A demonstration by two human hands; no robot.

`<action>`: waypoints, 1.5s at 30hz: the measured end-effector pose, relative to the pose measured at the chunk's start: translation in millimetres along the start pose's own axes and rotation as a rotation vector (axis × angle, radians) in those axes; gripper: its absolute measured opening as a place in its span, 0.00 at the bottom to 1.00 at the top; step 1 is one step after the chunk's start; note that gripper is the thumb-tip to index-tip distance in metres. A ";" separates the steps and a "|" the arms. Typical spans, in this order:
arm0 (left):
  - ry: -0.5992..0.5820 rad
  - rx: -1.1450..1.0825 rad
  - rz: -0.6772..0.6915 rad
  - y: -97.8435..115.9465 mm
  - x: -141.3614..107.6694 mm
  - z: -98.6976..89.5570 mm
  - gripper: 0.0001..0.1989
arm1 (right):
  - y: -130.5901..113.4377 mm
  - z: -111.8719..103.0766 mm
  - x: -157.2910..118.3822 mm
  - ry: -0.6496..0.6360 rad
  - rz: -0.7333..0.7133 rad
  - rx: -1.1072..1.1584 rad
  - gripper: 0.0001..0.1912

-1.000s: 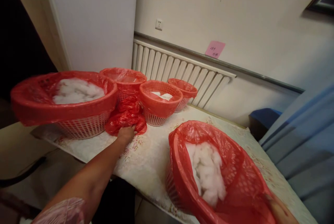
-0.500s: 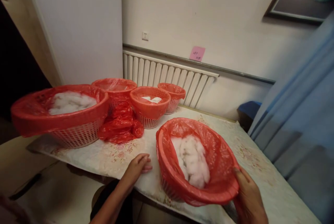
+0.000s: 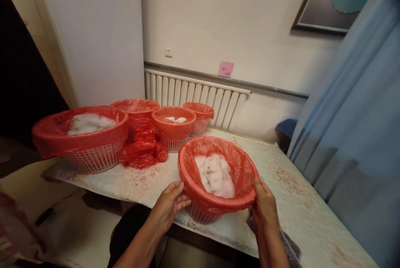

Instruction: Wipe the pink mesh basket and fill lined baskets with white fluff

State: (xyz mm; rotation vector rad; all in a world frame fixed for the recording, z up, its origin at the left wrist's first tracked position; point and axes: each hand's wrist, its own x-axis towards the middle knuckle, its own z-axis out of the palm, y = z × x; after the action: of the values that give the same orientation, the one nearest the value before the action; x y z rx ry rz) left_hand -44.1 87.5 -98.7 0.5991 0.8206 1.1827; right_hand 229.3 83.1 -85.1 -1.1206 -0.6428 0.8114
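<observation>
I see flowered tablecloth point(image 3: 312, 222) before a radiator point(image 3: 190, 91), four baskets point(image 3: 96, 155) leftward; right hand point(image 3: 265, 203) clasps near basket point(image 3: 218, 203); left hand's point(image 3: 170, 203) hold, I can't tell.

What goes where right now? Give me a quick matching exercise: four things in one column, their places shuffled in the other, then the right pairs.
Things:
1. right hand
2. crumpled red plastic
3. pink note
4. blue curtain

Places:
A. on the wall, above the radiator
B. at the rim of the nearest basket
C. along the right edge of the picture
D. on the table, beside the large left basket

Right pairs: 1-B, 2-D, 3-A, 4-C
</observation>
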 end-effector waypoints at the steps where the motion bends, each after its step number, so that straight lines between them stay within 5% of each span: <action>1: 0.003 -0.032 -0.010 0.6 -2.2 2.3 0.09 | -0.3 0.1 -1.0 -0.002 0.017 0.017 0.26; 9: 0.069 -0.187 -0.063 2.2 -10.0 12.7 0.05 | 1.2 5.1 -24.8 0.104 0.062 0.187 0.24; 24: 0.010 -0.156 -0.026 13.6 -29.0 29.4 0.03 | -6.4 0.6 -45.7 -0.121 0.300 0.522 0.21; 31: -0.051 -0.117 0.014 22.4 -43.9 37.0 0.05 | -7.2 -6.3 -49.1 -0.233 0.243 0.446 0.17; 45: -0.095 0.096 0.278 43.3 -36.8 57.3 0.13 | -30.8 -15.9 -33.0 -0.125 0.132 0.277 0.19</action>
State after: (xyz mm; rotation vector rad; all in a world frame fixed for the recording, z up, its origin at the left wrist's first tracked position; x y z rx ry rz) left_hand -27.4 65.3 -22.9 0.8628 0.7324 1.3603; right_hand 230.7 41.0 -62.5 -0.8711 -0.5447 1.0561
